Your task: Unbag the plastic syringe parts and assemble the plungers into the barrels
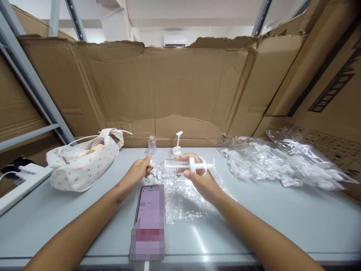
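Observation:
My right hand (203,181) is closed around a clear plastic feeding syringe (176,165), which lies level with its white collar and plunger pointing right. At the syringe's left end, my left hand (140,169) pinches a small white nozzle-like piece (152,163). Whether that piece is joined to the syringe I cannot tell. Several small white parts (158,176) rest on the table just beneath, partly hidden by the hands. Behind the syringe stand a small clear ribbed bottle (152,145) and a white stemmed piece (178,143) on a round base.
A crumpled clear plastic bag (184,207) and a phone (149,222) lie in front. Bags of white parts (259,160) are at right. On the left sit a patterned fabric pouch (81,169) and a power strip (25,186). Cardboard (169,90) walls the back.

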Available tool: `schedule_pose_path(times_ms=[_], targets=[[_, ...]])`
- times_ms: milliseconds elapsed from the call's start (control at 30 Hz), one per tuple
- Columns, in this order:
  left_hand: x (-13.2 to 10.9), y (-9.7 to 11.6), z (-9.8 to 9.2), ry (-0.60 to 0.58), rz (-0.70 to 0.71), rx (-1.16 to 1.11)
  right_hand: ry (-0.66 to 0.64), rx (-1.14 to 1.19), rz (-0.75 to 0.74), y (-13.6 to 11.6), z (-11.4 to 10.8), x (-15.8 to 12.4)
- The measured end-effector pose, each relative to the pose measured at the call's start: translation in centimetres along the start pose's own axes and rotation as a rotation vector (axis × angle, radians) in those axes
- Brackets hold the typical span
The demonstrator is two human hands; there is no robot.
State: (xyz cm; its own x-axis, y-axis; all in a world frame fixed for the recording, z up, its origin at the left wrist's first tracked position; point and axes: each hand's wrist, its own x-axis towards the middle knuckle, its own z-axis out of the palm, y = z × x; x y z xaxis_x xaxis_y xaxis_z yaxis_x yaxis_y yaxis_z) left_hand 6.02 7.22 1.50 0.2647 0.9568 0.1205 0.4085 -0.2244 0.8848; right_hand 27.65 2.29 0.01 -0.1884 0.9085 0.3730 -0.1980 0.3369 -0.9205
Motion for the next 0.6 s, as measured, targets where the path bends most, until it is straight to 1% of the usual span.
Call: schedule_pose_path(times_ms=[67, 133, 200, 233, 267, 333, 433, 533, 600], targets=[[0.4, -0.4, -0.8, 0.098, 0.031, 0.214, 0.021, 0.01, -0.024, -0.2, -0.3, 0.1], [0.7, -1.0, -1.5, 0.167, 0.095, 0.572, 0.056, 0.017, -0.048, -0.2, -0.7, 0.4], [1.0, -1.7, -1.9, 0.141, 0.156, 0.894, 0.085, 0.013, -0.063, 0.0, -0.9, 0.6], [1.2, -2.1, -2.0, 0.104, 0.176, 0.989, 0.094, 0.01, -0.066, 0.1, -1.0, 0.7], [1.3, -2.4, -2.0, 0.063, 0.191, 1.036, 0.099, 0.007, -0.065, 0.1, -1.1, 0.8], [1.4, -2.9, -1.8, -0.001, 0.216, 1.05, 0.101, 0.007, -0.053, 0.2, -1.1, 0.8], [1.3, -3.2, -1.5, -0.044, 0.248, 1.017, 0.102, 0.011, -0.033, 0.1, -1.0, 0.7], [1.1, -3.0, -1.4, -0.053, 0.255, 0.848, 0.119, 0.005, -0.037, 0.1, -1.0, 0.7], [0.8, -2.6, -1.3, -0.01, 0.266, 0.708, 0.129, 0.015, -0.036, 0.1, -1.0, 0.8]])
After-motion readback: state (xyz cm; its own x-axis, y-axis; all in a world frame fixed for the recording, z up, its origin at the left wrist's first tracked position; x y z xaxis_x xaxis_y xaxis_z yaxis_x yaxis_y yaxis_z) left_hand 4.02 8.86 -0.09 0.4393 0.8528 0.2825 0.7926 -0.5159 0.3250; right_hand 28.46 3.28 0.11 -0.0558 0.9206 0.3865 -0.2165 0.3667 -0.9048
